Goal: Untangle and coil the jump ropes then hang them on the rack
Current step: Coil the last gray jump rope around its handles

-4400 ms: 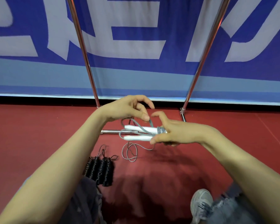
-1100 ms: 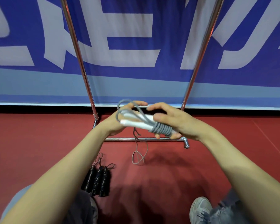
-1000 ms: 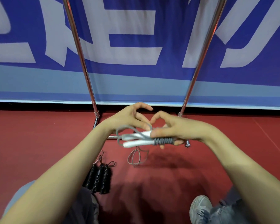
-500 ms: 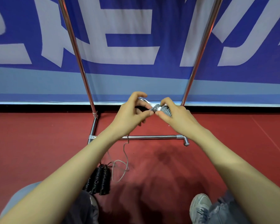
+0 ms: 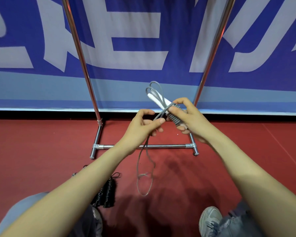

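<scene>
Your right hand (image 5: 193, 122) grips the wound grey jump rope (image 5: 175, 119); your left hand (image 5: 140, 129) pinches its tail (image 5: 146, 151). Red floor (image 5: 41, 151), blue banner (image 5: 126, 48) behind the rack (image 5: 169, 146).

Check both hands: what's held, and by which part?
Both hold the grey jump rope: right hand grips the white handles at the wrapped end, left hand pinches the loose cord beside the wraps.
</scene>
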